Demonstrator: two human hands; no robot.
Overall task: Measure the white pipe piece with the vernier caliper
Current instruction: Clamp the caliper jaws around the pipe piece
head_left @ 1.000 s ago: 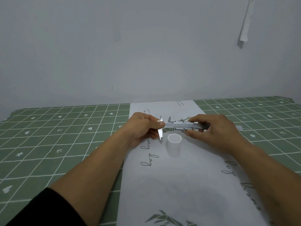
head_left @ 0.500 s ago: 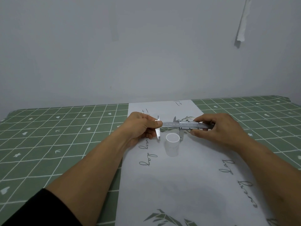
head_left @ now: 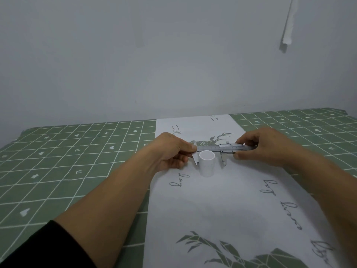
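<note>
A short white pipe piece (head_left: 206, 165) stands upright on the white printed strip of the table. The steel vernier caliper (head_left: 222, 148) is held level just behind and above the pipe's top, its two lower jaws hanging down on either side of the pipe. The fixed left jaw sits close to the pipe's left wall; the sliding right jaw stands a little apart from its right wall. My left hand (head_left: 170, 151) pinches the caliper's left end. My right hand (head_left: 264, 146) holds the beam and slider at the right.
The table carries a green checked cloth (head_left: 77, 161) with a white strip (head_left: 222, 209) printed with script and leaves down the middle. A grey wall stands right behind the table's far edge. A white strip of tape (head_left: 287, 28) hangs on the wall at upper right.
The caliper jaws have opened wider as the slider moved right. The caliper has come down toward me so that the jaws now straddle the pipe piece.
</note>
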